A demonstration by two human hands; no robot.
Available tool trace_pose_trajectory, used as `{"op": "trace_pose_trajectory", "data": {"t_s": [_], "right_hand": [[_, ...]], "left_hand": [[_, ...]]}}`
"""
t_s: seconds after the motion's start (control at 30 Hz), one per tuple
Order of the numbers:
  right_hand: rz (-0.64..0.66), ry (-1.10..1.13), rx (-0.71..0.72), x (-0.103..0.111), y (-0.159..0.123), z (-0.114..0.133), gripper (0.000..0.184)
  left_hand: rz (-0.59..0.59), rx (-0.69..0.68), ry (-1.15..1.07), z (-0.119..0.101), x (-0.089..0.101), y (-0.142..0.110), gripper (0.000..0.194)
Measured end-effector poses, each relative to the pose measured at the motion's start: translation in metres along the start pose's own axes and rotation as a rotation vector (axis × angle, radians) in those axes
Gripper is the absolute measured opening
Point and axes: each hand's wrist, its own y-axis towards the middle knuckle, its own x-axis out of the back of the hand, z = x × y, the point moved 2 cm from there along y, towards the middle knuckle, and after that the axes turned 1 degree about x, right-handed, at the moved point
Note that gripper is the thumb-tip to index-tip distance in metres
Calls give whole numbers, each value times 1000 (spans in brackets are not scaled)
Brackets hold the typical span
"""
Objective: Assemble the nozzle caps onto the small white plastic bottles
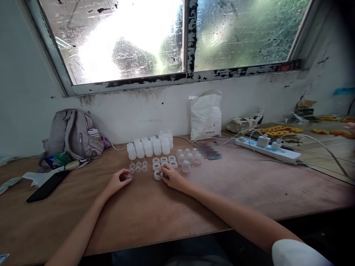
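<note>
My left hand (122, 178) pinches a clear bottle nipple (129, 177) at the front of a small group of clear nipples (138, 169). On the right, my right hand (169, 176) has its fingers on a whitish screw ring (158, 175), at the near side of several similar rings (156, 160). Behind them stand rows of frosted plastic bottles (148, 148), upright. Clear dome-shaped caps (186, 166) are grouped to the right of the rings. My right fingers partly cover the rings near them.
A black phone (48, 186) and a grey backpack (69, 129) are at the left. A white plastic bag (206, 116) leans on the wall. To the right are a power strip (270, 149) with cables and yellow pieces (279, 130). Another person's hand (350, 127) shows at the right edge.
</note>
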Motion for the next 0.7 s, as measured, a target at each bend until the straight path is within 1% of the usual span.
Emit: {"op": "trace_pose_trajectory", "data": {"t_s": [0.07,0.13,0.37,0.7], "right_hand": [[15,-29,14,-1,0,2,16],[28,-59,17,-1,0,3,15],[21,-118,0,-2,0,0,16],[17,-139,0,-3,0,0,15]], "left_hand": [[-8,42,-11,6,-2,-2,36],[-9,47,13,8,-3,-1,37],[-36,-40,235,8,0,-1,31],[-82,-45,312,9,-3,0,34]]}}
